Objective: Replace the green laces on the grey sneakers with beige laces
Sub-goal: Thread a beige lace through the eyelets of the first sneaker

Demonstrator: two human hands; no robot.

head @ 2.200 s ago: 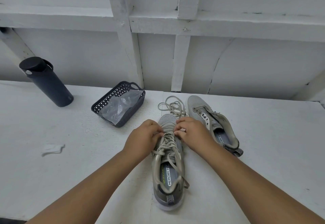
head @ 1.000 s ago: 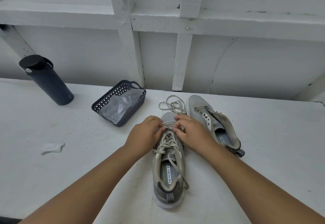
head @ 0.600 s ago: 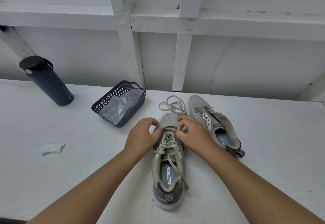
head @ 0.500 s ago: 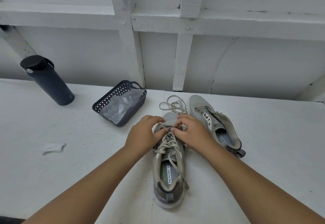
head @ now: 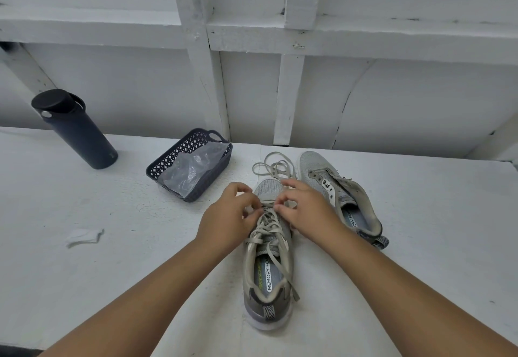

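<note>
Left hand (head: pixel 228 217): pinches the lace (head: pixel 267 226) at centre frame.
Right hand (head: pixel 305 210): pinches the same lace.
Shoe (head: pixel 267 258): upright (second shoe (head: pixel 340 198) right of it).

Left of my fingers I see a dark lattice basket (head: pixel 168 160) holding a crumpled clear plastic bag (head: pixel 190 173). Farther left a dark lidded bottle (head: pixel 77 130) stands upright. A scrap of white paper (head: pixel 82 237) lies nearer me on the white table (head: pixel 434 230).
</note>
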